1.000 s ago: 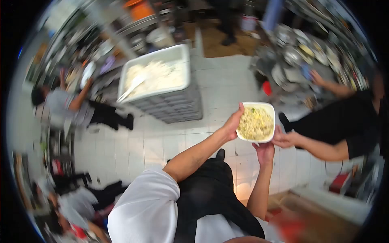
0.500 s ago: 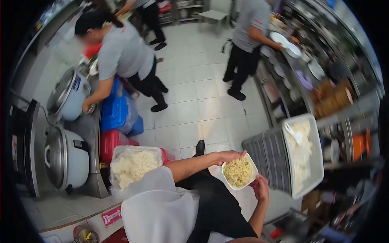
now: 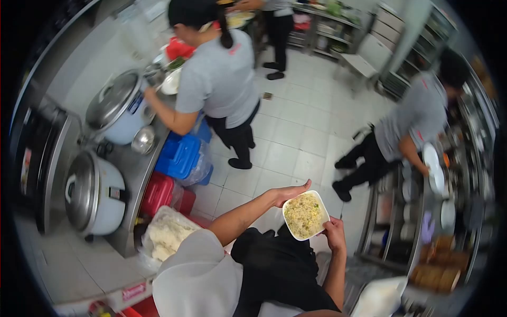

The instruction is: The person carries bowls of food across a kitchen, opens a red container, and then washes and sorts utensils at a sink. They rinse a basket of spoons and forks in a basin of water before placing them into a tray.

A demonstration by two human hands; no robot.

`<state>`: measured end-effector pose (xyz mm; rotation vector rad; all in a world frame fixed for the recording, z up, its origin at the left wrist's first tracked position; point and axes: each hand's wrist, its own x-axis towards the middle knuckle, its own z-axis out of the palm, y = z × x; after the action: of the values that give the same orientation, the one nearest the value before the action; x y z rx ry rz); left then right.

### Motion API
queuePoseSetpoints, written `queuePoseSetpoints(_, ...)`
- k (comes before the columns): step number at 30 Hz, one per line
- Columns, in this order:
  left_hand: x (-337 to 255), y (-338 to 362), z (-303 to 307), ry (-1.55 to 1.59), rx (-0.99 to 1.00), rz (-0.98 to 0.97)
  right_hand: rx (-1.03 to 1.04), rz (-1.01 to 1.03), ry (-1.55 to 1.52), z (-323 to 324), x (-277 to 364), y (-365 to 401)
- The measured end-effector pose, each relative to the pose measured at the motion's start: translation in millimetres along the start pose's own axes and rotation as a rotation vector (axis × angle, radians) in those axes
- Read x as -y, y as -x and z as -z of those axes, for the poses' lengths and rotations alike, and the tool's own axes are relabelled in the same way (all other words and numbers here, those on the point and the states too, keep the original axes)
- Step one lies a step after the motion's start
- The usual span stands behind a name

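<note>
A square white bowl (image 3: 285,214) of fried rice (image 3: 305,215), flecked with yellow and green, is held out in front of my body. My left hand (image 3: 289,195) supports its far left side with the thumb sticking out; the fingers are partly hidden beneath. At the near right corner, my right hand (image 3: 335,234) grips the rim. The bowl is roughly level, and the rice fills most of it.
Two large rice cookers (image 3: 95,195) stand on the left counter, beside blue (image 3: 178,155) and red bins (image 3: 158,193). A tub of white rice (image 3: 166,235) is near my left elbow. One co-worker (image 3: 216,79) works at the counter; another (image 3: 406,116) holds white plates (image 3: 433,168) by the right shelves.
My view and body have turned left, so the white rice tub on the right has slid to the bottom edge. The bowl stays in both hands. The left co-worker's arm has moved up along the counter.
</note>
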<state>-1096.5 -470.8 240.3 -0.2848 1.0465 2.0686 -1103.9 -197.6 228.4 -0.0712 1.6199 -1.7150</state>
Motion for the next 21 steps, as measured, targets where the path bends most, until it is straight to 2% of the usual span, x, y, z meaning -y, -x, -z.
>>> queuePoseSetpoints(1, -17, -9, 20, -0.025, -0.045, -0.018, 0.057, -0.013, 0.028, -1, 17, -28)
queuePoseSetpoints(3, -21, -22, 54, -0.029, -0.108, -0.026, 0.017, -0.008, -0.094, 1, 30, -64)
queuePoseSetpoints(7, -95, -59, 121, 0.131, -0.109, -0.154, 0.074, 0.073, -0.087, 20, 89, -187)
queuePoseSetpoints(9, -109, -56, 145, 0.244, -0.191, -0.225, 0.059, 0.089, -0.069, 14, 113, -225)
queuePoseSetpoints(12, -123, -81, 212, 0.185, -0.640, -0.087, 0.055, 0.133, -0.093, 21, 165, -311)
queuePoseSetpoints(14, -124, -82, 248, -0.359, -0.964, 0.108, 0.050, 0.177, -0.145, 22, 198, -369)
queuePoseSetpoints(16, -94, -82, 288, -0.869, -0.987, 0.109, 0.019, 0.173, -0.125, 17, 221, -409)
queuePoseSetpoints(17, -110, -73, 277, -0.910, -1.036, 0.147, -0.003, 0.191, -0.123, 15, 241, -433)
queuePoseSetpoints(19, -124, -78, 291, -0.750, -0.913, 0.193, -0.013, 0.197, -0.120, 9, 273, -481)
queuePoseSetpoints(21, -110, -112, 338, -0.520, -0.980, 0.048, -0.052, 0.180, -0.129, 11, 291, -538)
